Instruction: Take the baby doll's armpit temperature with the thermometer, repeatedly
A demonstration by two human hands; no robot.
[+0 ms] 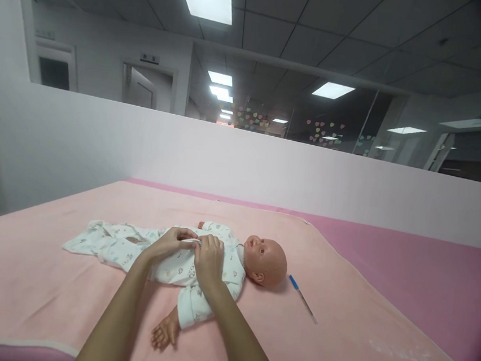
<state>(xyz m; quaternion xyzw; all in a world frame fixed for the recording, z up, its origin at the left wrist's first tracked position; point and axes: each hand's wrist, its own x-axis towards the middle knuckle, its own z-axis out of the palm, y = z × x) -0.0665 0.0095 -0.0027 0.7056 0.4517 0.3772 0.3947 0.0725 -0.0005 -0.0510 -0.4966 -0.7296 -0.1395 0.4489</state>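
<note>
A baby doll [273, 263] lies on its back, head to the right, on a peach-coloured blanket [349, 333]. It wears a white patterned romper [176, 269], whose legs stretch flat to the left. My left hand [174, 241] is closed at the doll's belly, pinching the romper's front edge between thumb and fingers. Right beside it, my right hand [210, 257] is closed on the same raised fold of cloth at the chest. The fingertips of both hands nearly meet there. Any fastener between them is too small to make out. One doll hand sticks out of the near sleeve.
A blue-capped pen [303, 299] lies on the blanket, just right of the doll's head. A pink mat [419, 271] shows beyond the blanket's right edge. Behind the bed runs a low white wall [267, 163] with glass above it.
</note>
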